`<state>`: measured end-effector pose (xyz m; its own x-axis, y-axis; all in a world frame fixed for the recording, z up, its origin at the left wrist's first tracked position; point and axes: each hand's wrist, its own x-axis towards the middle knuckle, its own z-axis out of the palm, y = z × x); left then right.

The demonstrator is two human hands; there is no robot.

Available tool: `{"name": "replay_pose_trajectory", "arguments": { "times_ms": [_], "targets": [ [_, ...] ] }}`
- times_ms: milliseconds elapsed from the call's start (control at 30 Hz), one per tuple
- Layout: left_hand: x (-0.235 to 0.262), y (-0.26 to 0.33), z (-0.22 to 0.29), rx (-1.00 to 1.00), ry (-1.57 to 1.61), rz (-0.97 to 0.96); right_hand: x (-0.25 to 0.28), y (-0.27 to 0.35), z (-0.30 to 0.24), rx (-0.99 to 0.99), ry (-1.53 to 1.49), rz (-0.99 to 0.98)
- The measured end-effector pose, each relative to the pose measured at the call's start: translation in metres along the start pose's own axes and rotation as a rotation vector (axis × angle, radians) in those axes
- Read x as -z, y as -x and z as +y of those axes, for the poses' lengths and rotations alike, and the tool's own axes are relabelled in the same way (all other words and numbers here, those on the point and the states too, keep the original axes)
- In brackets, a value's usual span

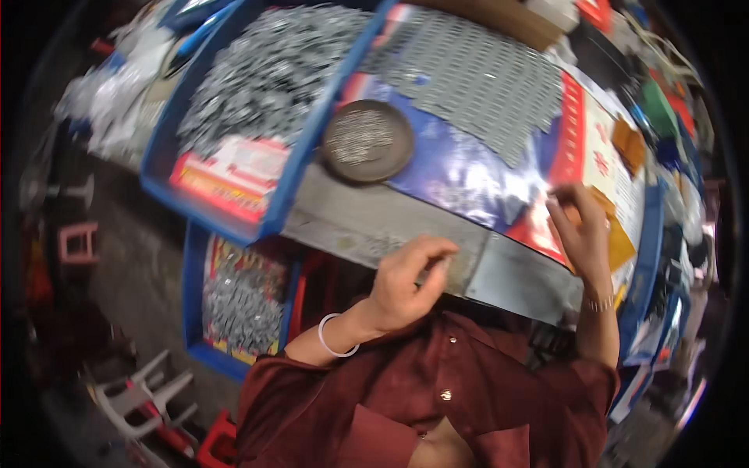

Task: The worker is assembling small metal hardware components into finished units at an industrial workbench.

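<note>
My left hand (407,282), with a white bangle at the wrist, hovers over the near edge of the grey worktable (343,218). Its thumb and forefinger curl into a pinch; anything between them is too small to make out. My right hand (581,230) is bent over the red right part of a printed sheet (460,187), fingers curled toward the thumb, blurred. What it holds, if anything, is hidden. Flat grey metal pieces (484,78) lie in tight rows on the sheet. Left of them, a round brown bowl (406,148) contains thin silvery pins (360,139).
A large blue tray (285,183) heaped with loose grey metal pieces (273,70) stands at the left. Below it sits another blue tray (191,312) with similar pieces. A wooden bar (499,19) lies at the far edge. Pale stools (144,398) are on the floor at lower left.
</note>
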<state>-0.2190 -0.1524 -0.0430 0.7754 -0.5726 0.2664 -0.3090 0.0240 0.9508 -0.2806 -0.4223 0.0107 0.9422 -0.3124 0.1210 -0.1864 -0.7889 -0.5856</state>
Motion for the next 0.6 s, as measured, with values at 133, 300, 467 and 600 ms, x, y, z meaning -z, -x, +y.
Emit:
{"name": "replay_pose_trajectory", "arguments": {
  "times_ms": [133, 300, 467, 600],
  "targets": [
    [0.057, 0.009, 0.025, -0.260, -0.200, 0.092, -0.014, 0.048, -0.030, 0.112, -0.100, -0.082],
    [0.148, -0.013, 0.038, -0.062, -0.360, 0.264, -0.035, 0.078, -0.032, 0.097, -0.149, -0.038],
    [0.214, -0.064, 0.016, 0.122, -0.575, -0.022, -0.053, 0.089, -0.033, 0.209, -0.076, 0.099],
    [0.215, -0.091, -0.013, 0.097, -0.825, -0.194, -0.067, 0.097, -0.031, 0.252, -0.079, 0.165]
  ]
}}
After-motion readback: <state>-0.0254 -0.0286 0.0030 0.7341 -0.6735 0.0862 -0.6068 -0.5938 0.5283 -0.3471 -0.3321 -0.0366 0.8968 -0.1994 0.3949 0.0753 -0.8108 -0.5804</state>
